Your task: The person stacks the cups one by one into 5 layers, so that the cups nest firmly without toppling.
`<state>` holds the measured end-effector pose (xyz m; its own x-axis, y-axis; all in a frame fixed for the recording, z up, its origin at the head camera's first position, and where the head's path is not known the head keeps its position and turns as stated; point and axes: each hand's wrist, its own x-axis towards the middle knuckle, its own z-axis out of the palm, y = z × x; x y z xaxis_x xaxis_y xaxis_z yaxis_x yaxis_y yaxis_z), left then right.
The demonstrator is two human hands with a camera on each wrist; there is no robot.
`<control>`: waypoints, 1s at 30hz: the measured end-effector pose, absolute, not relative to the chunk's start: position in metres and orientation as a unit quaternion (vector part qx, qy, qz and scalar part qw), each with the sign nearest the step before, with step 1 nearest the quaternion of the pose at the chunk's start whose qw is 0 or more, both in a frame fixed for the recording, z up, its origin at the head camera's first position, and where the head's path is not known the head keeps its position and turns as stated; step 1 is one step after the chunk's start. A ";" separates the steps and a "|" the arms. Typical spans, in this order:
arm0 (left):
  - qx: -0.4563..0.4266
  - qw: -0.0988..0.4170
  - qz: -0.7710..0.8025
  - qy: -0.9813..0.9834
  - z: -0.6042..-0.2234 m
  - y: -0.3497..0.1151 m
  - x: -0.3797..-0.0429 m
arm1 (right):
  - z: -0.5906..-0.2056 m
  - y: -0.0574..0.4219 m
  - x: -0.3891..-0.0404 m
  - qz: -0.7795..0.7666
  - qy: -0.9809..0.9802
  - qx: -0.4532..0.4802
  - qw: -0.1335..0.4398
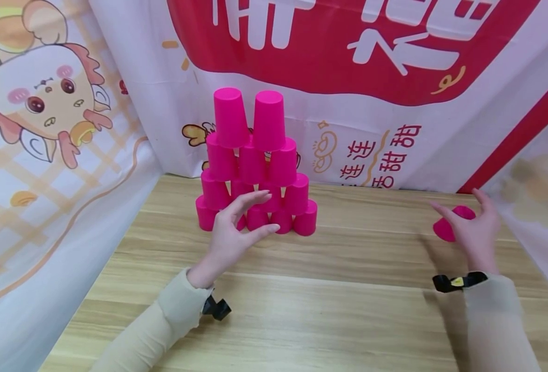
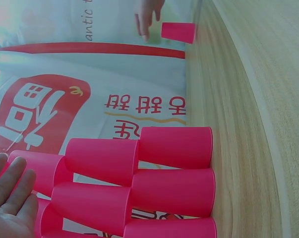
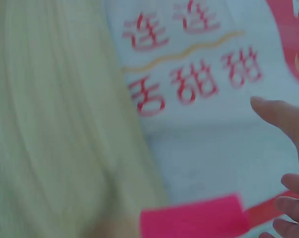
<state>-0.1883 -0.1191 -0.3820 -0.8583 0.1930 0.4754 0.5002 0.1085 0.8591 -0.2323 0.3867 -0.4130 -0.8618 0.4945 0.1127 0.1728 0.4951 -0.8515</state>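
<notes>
Pink cups stand upside down in a stepped stack (image 1: 253, 164), with two cups on its top row and three on the row below. My left hand (image 1: 237, 227) is in front of the lower rows, thumb and fingers spread apart with nothing between them. In the left wrist view its fingers (image 2: 10, 191) show beside the stacked cups (image 2: 176, 148). Off to the right, a single pink cup (image 1: 443, 230) stands upside down on the table, partly hidden by my right hand (image 1: 476, 232). That hand hovers over the cup, its thumb and fingers spread and holding nothing.
The wood-grain table (image 1: 302, 315) reaches back to a printed cloth (image 1: 376, 139) hanging behind the stack. Another printed cloth (image 1: 69, 196) hangs along the left side, and pale cloth (image 1: 541, 222) borders the right edge close to my right hand.
</notes>
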 end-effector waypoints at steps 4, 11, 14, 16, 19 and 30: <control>-0.237 0.125 -0.623 -0.735 -0.382 -0.120 -0.188 | -0.427 0.405 -0.233 0.460 -0.850 -0.211 0.145; -0.236 0.122 -0.625 -0.734 -0.380 -0.119 -0.188 | -0.444 0.420 -0.237 0.483 -0.827 -0.269 0.106; -0.236 0.121 -0.625 -0.735 -0.380 -0.119 -0.188 | -0.447 0.421 -0.239 0.475 -0.826 -0.284 0.106; -0.236 0.119 -0.626 -0.734 -0.379 -0.119 -0.188 | -0.447 0.421 -0.239 0.471 -0.827 -0.287 0.108; -0.238 0.117 -0.628 -0.732 -0.379 -0.119 -0.188 | -0.442 0.417 -0.240 0.467 -0.831 -0.273 0.128; -0.236 0.123 -0.625 -0.734 -0.378 -0.120 -0.188 | -0.380 0.351 -0.243 0.470 -0.839 -0.190 0.196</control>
